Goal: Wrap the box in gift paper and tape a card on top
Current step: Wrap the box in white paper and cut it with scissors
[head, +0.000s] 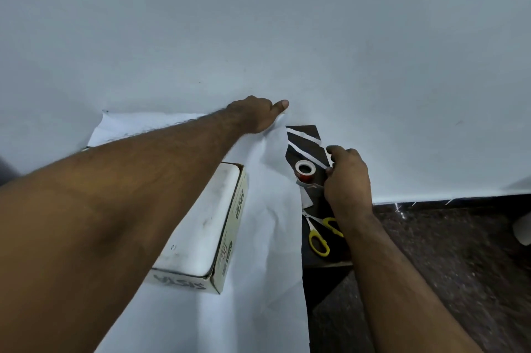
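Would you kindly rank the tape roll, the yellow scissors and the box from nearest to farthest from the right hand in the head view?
From the right hand:
1. Tape roll, just left of its fingers.
2. Yellow scissors, below the hand beside the wrist; a close second.
3. Box, farther left on the white paper.

Plain room, likely a home, bare pale wall (pixel 258 22), dark speckled stone floor (pixel 459 252)

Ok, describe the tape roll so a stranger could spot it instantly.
Start at the box on the white paper. Look right, past the paper's edge, to the dark surface. The tape roll lies flat there, just left of the right hand, beyond the scissors: a small ring, white inside.
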Tool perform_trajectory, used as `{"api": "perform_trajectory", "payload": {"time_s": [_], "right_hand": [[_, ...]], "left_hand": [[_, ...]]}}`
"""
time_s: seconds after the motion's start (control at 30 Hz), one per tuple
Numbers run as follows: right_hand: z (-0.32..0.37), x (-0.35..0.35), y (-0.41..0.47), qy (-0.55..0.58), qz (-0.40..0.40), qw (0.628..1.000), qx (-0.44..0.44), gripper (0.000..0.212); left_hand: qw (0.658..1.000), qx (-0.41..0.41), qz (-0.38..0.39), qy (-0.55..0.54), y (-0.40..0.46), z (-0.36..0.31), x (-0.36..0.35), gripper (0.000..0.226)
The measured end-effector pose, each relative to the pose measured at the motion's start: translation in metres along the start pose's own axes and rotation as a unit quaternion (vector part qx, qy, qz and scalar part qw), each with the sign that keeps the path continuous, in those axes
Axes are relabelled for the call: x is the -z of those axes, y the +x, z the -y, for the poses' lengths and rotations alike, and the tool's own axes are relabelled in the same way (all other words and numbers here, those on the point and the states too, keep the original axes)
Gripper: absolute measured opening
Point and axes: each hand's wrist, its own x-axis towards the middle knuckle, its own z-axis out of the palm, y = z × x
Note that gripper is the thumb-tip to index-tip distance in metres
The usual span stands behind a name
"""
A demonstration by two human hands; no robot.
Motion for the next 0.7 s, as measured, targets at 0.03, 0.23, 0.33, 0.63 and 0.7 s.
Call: {"api": "perform_trajectory", "payload": {"time_s": [0.03,0.23,0.33,0.63,0.7], "right_hand": [[0.002,0.002,-0.001,0.000,0.000,1.000,0.012,0.051],[0.005,0.006,-0.009,0.033,0.038,0.998,0.041,0.033],[0.005,0.010,-0.013,0.069,0.032,0.996,0.039,0.045],[-0.002,0.021,-0.017,0.013,0.082,0.993,0.083,0.016],[-0.006,0.024,-0.025,-0.050,0.156,0.980,0.109,0.026]], "left_hand": [[1.000,0.001,-0.022,0.017,-0.005,-0.001,0.000,0.080],[0.983,-0.104,-0.115,0.101,-0.026,-0.021,-0.017,0.064],[0.976,-0.195,-0.064,0.076,-0.036,-0.039,-0.030,0.049],[0.986,-0.141,-0.042,0.082,-0.041,-0.042,-0.050,0.059],[0.986,-0.140,-0.040,0.080,-0.043,-0.044,-0.049,0.058]]}}
